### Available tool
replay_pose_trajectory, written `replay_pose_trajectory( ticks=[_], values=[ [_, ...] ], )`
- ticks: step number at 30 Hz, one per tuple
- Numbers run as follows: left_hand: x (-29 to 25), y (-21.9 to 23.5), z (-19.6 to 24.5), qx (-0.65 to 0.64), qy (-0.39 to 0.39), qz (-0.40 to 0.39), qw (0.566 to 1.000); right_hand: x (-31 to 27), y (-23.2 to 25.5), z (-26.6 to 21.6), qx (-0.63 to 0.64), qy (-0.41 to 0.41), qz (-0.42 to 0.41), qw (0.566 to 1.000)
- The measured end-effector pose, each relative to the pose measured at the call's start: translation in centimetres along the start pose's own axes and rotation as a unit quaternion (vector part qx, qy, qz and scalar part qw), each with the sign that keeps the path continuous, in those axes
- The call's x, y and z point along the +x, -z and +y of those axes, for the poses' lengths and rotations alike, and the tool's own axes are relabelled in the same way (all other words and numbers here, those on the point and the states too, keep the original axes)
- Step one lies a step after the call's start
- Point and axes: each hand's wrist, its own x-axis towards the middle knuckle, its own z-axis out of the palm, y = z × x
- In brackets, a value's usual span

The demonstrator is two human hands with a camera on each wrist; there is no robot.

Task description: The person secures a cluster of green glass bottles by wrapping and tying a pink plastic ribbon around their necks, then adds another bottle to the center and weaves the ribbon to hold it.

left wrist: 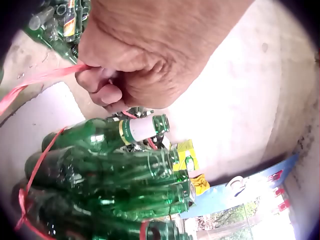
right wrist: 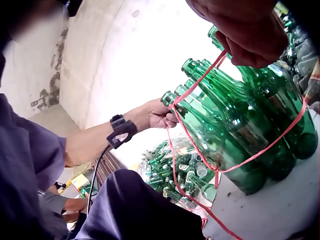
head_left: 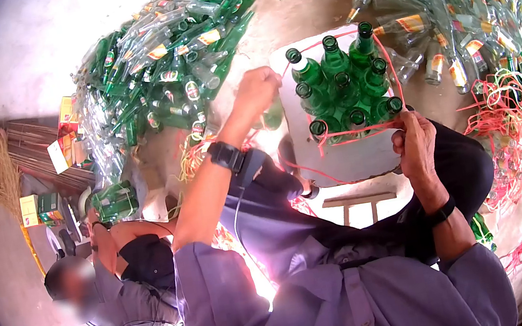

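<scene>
Several green glass bottles stand upright in a tight cluster on a white-topped stool. A pink plastic string runs around the cluster, with a small knot at one front corner and a loose tail hanging over the stool. My left hand grips a stretch of this string at the cluster's left, its fingers curled in the left wrist view. At the cluster's near right corner, my right hand holds the string too. The right wrist view shows the string running taut from this hand across the bottle necks.
Heaps of loose bottles lie beyond and to the left, with more bottles at the right. A tangle of pink and white string lies on the right floor. Another person sits at the left near bundled bottles and a broom.
</scene>
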Motion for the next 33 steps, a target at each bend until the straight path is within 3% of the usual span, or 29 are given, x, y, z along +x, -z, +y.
replay_pose_trajectory(
  ticks=[5, 9, 13, 15, 16, 18, 19, 21, 23, 25, 26, 27, 30, 33],
  values=[
    [-7.2, -2.0, -0.3, -0.143, 0.057, -0.009, 0.988, -0.4, -0.5, -0.7, 0.022, -0.04, 0.018, 0.999],
    [-11.0, -3.6, -0.5, -0.144, 0.109, -0.026, 0.983, -0.4, -0.5, -0.1, -0.013, -0.014, 0.009, 1.0],
    [-12.9, -5.3, -1.4, -0.212, 0.095, -0.051, 0.971, -0.7, -0.3, 0.5, -0.026, 0.029, -0.015, 0.999],
    [-14.1, -6.4, -1.4, -0.257, 0.121, -0.042, 0.958, -1.0, -0.4, 0.7, -0.111, 0.035, -0.074, 0.99],
    [-14.7, -6.6, -1.5, -0.261, 0.094, -0.066, 0.958, -1.2, -0.6, 0.8, -0.112, 0.035, -0.075, 0.99],
    [-15.9, -7.7, -1.2, -0.267, 0.095, -0.072, 0.956, -2.0, -1.5, 1.1, -0.137, 0.004, -0.187, 0.973],
    [-16.6, -7.7, -0.3, -0.271, 0.095, -0.079, 0.954, -2.5, -2.1, 1.2, -0.137, 0.003, -0.189, 0.972],
    [-17.5, -7.9, 0.4, -0.263, 0.109, -0.11, 0.952, -3.3, -3.3, 1.1, -0.178, -0.016, -0.301, 0.937],
    [-17.6, -9.5, -0.3, -0.289, 0.065, -0.104, 0.95, -3.3, -4.3, 2.2, -0.146, -0.029, -0.341, 0.928],
    [-17.4, -9.7, -0.5, -0.285, 0.042, -0.094, 0.953, -3.3, -5.4, 3.1, -0.127, -0.017, -0.357, 0.925],
    [-17.1, -9.7, -1.2, -0.222, 0.031, -0.096, 0.97, -3.2, -6.0, 3.5, -0.122, 0.041, -0.356, 0.925],
    [-16.9, -9.6, -1.3, -0.159, 0.02, -0.098, 0.982, -3.1, -6.2, 3.3, -0.121, 0.043, -0.355, 0.926],
    [-17.0, -9.5, -1.2, -0.154, 0.031, -0.09, 0.983, -2.7, -6.6, 2.8, -0.121, -0.001, -0.388, 0.914],
    [-17.3, -9.2, -0.6, -0.094, -0.018, -0.1, 0.99, -2.7, -6.8, 3.0, -0.106, -0.05, -0.332, 0.936]
  ],
)
